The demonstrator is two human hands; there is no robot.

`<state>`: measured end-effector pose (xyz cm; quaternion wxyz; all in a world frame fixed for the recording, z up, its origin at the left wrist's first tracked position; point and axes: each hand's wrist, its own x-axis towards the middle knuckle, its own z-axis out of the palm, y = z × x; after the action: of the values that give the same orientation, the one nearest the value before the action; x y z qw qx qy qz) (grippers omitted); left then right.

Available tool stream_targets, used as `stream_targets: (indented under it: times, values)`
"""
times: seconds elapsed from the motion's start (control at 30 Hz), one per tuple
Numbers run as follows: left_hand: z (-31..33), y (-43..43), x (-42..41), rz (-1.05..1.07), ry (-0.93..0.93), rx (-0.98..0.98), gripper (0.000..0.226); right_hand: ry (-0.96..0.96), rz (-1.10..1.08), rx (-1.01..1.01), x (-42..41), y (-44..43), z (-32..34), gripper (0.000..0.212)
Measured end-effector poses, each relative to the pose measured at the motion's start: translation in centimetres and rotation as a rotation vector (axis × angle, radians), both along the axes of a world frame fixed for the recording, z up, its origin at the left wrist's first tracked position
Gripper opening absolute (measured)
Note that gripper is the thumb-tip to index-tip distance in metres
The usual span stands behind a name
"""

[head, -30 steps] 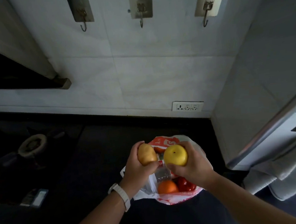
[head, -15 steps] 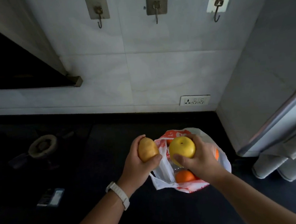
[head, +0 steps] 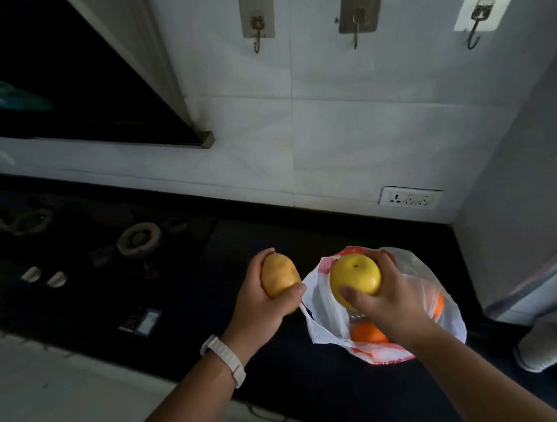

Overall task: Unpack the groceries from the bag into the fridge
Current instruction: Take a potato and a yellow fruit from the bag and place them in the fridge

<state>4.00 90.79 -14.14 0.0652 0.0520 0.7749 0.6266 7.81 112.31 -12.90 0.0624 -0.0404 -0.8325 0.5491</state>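
A white and red plastic bag lies open on the dark countertop, with an orange showing inside it. My right hand is shut on a round yellow fruit, held just above the bag's mouth. To the left of the bag, my left hand is shut on a brownish potato, held above the counter. A pale band sits on my left wrist. The grey fridge side stands at the right edge.
A gas hob with a burner and knobs fills the counter's left part. A small dark packet lies near the front edge. Three wall hooks and a socket are on the tiled wall. Grey cloth hangs at lower right.
Both hands have stayed shut on their items and lifted slightly off the bag. The view has swung left and down, showing more of the hob and less of the fridge.
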Motion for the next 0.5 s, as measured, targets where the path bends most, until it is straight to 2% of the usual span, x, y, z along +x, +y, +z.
stream_targets:
  times: [0.2, 0.5]
  values:
    - [1.0, -0.1, 3.7, 0.116, -0.043, -0.064, 0.069, -0.055, 0.147, -0.092, 0.5, 0.3, -0.4, 0.062]
    - [1.8, -4.8, 11.4, 0.443, -0.054, -0.180, 0.074, -0.145, 0.453, -0.107, 0.2, -6.3, -1.5, 0.056]
